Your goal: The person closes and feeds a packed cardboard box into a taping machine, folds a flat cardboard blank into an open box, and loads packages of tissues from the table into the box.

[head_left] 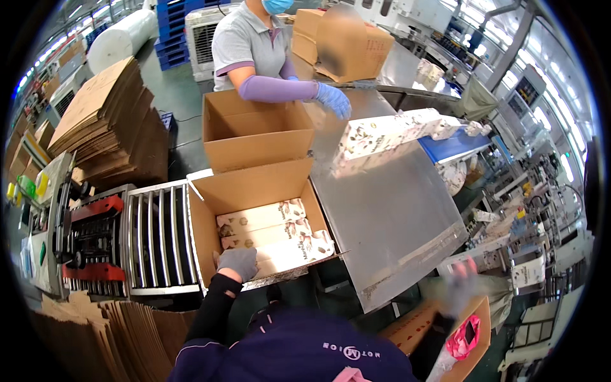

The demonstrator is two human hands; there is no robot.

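Observation:
A cardboard box [261,191] stands upright in front of me with its top flaps up. Long white wrapped packs [280,239] with a brown leaf print lie side by side in it. My left hand [238,263], in a grey glove, reaches over the box's near left corner against the packs. Its fingers look pressed together, and what they grip is hidden. Off to the right, beyond the metal table's near edge, my right hand [461,290] is smeared by motion; its fingers and anything in them cannot be made out.
Across the metal table [394,216], a gloved co-worker [254,57] stands behind another opened box [258,127]. More printed packs [388,130] line up by a blue conveyor [455,143]. Left are a roller conveyor [162,235] and stacked flat cardboard [108,121]. A carton [477,331] sits low right.

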